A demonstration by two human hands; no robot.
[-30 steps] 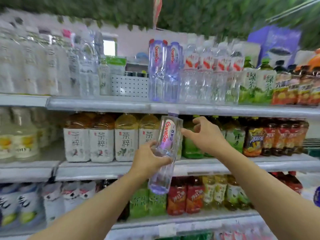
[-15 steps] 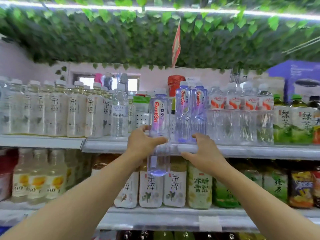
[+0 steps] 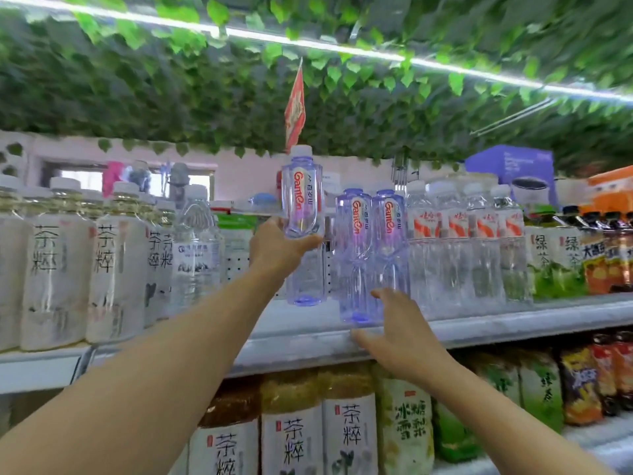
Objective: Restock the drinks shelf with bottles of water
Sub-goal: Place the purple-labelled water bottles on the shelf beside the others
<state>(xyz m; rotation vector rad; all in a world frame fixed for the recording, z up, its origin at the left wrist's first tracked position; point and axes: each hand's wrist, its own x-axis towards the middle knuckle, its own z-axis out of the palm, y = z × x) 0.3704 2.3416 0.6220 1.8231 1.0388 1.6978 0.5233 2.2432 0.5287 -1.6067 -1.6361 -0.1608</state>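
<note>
Carefully, a left hand (image 3: 279, 250) gripping a purple-tinted water bottle (image 3: 303, 228) lifts it above the top shelf (image 3: 496, 329), best lowered upright beside two matching bottles (image 3: 371, 255) as the right hand (image 3: 399, 332) hovers, fingers spread

My left hand (image 3: 277, 250) grips water bottle (image 3: 302, 228), upright above top shelf (image 3: 308, 347); my right hand (image 3: 399, 332), fingers spread, touches two shelved bottles (image 3: 371, 255) just right.
</note>
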